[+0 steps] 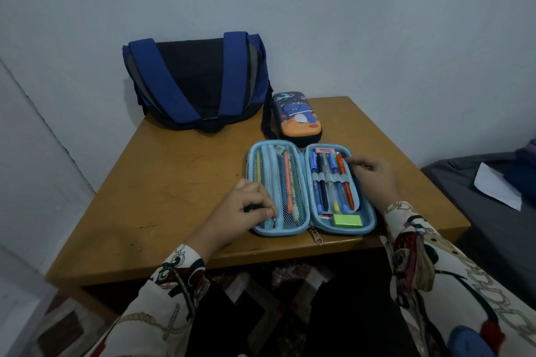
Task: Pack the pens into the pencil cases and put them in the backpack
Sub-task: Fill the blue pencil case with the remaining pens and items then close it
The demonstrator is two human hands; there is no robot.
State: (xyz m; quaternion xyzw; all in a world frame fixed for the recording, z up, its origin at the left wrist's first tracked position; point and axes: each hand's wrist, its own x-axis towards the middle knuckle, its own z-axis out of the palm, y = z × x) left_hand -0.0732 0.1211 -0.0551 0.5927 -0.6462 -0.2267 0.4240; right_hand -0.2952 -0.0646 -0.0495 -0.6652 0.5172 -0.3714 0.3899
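A light blue pencil case [309,229] lies open near the table's front edge. Its left half has a mesh pocket with an orange pencil [288,182] and a yellow one inside. Its right half holds several pens [330,180] under elastic loops, with a green eraser [347,220] below them. My left hand [246,211] sits at the case's lower left corner, fingers curled round a small dark thing. My right hand [374,174] rests on the case's right rim, fingertips touching the top of the outermost pens. A closed dinosaur pencil case [298,119] lies behind. The blue and black backpack [197,81] stands at the back left.
The wooden table [162,191] stands against a pale wall in a corner. To the right is a grey bed [470,182] with a white sheet of paper [497,185] on it. My knees and a patterned rug show under the table's front edge.
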